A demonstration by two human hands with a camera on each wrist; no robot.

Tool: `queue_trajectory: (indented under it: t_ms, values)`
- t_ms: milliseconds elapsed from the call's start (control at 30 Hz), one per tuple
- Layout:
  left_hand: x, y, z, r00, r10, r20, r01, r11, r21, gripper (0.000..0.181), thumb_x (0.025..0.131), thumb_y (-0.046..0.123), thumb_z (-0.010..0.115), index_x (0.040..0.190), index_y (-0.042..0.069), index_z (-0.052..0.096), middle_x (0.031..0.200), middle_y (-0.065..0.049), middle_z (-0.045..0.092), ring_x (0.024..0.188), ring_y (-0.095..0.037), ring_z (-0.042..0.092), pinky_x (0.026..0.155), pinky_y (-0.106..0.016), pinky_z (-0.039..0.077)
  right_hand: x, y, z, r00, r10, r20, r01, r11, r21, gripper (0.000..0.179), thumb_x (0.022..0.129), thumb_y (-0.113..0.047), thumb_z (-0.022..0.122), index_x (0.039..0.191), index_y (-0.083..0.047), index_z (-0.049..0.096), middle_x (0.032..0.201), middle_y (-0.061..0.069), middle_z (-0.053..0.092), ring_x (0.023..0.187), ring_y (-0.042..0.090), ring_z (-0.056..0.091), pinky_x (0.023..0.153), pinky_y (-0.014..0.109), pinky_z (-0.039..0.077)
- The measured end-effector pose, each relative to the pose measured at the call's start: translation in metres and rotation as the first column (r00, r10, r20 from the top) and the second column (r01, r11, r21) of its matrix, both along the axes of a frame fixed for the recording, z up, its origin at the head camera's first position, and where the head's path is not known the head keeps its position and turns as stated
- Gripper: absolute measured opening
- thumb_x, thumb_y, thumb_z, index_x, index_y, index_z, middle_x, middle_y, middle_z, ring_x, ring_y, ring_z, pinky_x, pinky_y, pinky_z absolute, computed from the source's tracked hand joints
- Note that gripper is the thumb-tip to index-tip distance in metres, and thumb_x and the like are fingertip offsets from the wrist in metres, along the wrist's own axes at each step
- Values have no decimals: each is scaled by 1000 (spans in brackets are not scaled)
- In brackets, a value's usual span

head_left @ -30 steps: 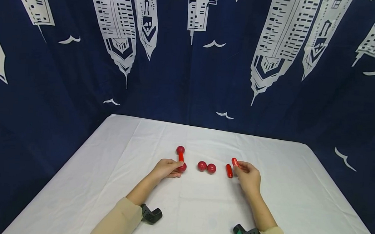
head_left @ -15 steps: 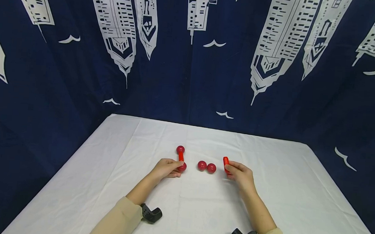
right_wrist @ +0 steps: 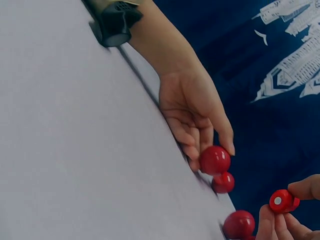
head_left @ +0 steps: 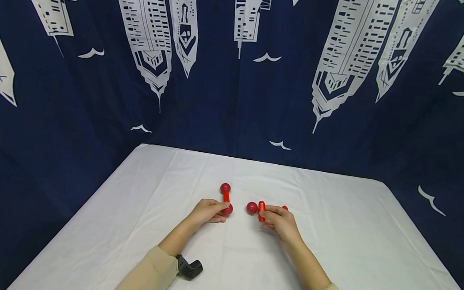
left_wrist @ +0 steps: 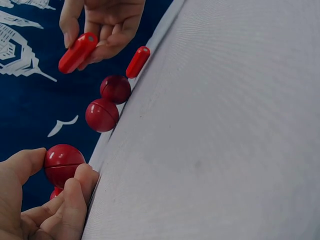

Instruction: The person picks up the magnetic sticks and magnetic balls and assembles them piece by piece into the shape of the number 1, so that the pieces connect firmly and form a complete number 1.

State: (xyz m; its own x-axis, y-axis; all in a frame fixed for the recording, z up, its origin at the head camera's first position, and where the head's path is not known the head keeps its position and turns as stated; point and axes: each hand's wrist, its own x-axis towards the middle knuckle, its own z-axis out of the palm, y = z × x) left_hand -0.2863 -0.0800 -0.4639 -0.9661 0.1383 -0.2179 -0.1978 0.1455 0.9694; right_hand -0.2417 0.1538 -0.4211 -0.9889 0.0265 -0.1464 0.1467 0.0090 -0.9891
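Note:
My left hand pinches the near red ball of a dumbbell-shaped piece, between thumb and fingers. From that ball a red rod runs to a second ball farther back. My right hand pinches a loose red rod with a grey dot on its end. In the head view this rod overlaps one of two loose balls; the other ball shows to its left. The left wrist view has both loose balls side by side, below the held rod.
Another red rod lies on the white-covered table, partly hidden behind my right hand in the head view. A dark blue cloth with printed white buildings hangs behind the table. Each wrist wears a black device.
My right hand has carried its rod leftward, past the other rod to the pair of loose balls. The left hand keeps its hold on the ball. The head view has shifted slightly.

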Motion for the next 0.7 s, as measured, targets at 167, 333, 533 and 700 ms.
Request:
queue_trajectory:
  t_ms: [167,333,533,700]
  values:
    - [1,0,1,1000,6,1,-6,1000,-2,39,91,32,70,102,-5,67,74,-7,69,63,-11,67,64,-20,57,1,-19,-6,999,42,0,-42,999,-8,30,86,-5,67,111,10,59,86,7,67,70,14,62,67,24,56]
    - [2,-1,-1,1000,-10,-6,10,1000,-5,40,91,33,69,103,-6,67,76,-8,70,64,-12,68,66,-22,57,4,-37,-17,997,81,0,-81,997,8,29,84,-4,67,108,11,59,90,10,64,73,17,64,71,30,58]
    - [0,-2,-1,1000,-10,-23,10,1000,5,41,91,33,69,103,-6,67,78,-8,71,65,-12,68,68,-23,58,6,-53,-21,987,160,-25,-159,987,26,27,84,-3,66,104,12,58,85,9,64,72,17,65,74,35,59]
    - [0,-2,-1,1000,-9,-20,9,1000,23,39,92,31,69,102,-7,66,76,-7,70,64,-11,68,67,-22,57,4,-61,-26,981,191,-15,-190,981,39,27,83,-1,66,103,14,58,83,8,63,69,15,64,70,34,59]
